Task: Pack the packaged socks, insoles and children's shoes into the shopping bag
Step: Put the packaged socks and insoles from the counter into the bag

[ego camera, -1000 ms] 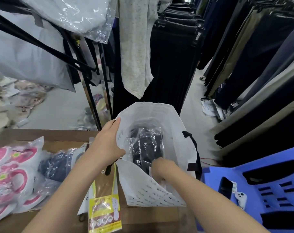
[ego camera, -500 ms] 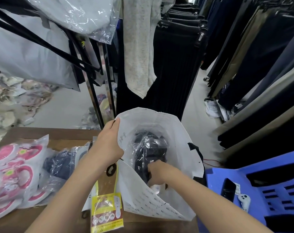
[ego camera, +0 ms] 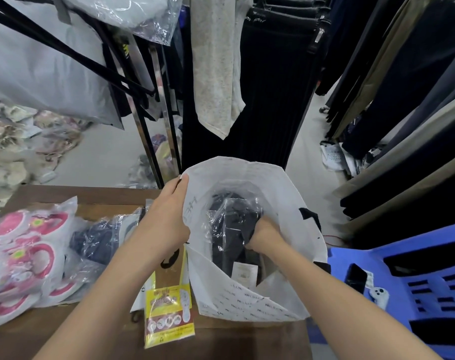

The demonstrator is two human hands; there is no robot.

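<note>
A white shopping bag (ego camera: 249, 305) stands open at the table's right end. My left hand (ego camera: 166, 219) grips its left rim and holds it open. My right hand (ego camera: 264, 233) is deep inside the bag, fingers curled on a clear-wrapped pack of dark socks (ego camera: 230, 229). On the table left of the bag lie a yellow-labelled insole pack (ego camera: 169, 313), another wrapped pack of dark socks (ego camera: 96, 240), and pink-and-white children's shoes in plastic (ego camera: 23, 258).
The wooden table (ego camera: 65, 336) carries the goods. A blue plastic stool (ego camera: 413, 289) at the right holds a dark phone (ego camera: 355, 278) and a white controller (ego camera: 378, 294). Racks of hanging trousers (ego camera: 273, 87) crowd the aisle ahead and right.
My right hand has pushed deeper into the bag along with the sock pack. My left hand keeps its hold on the rim.
</note>
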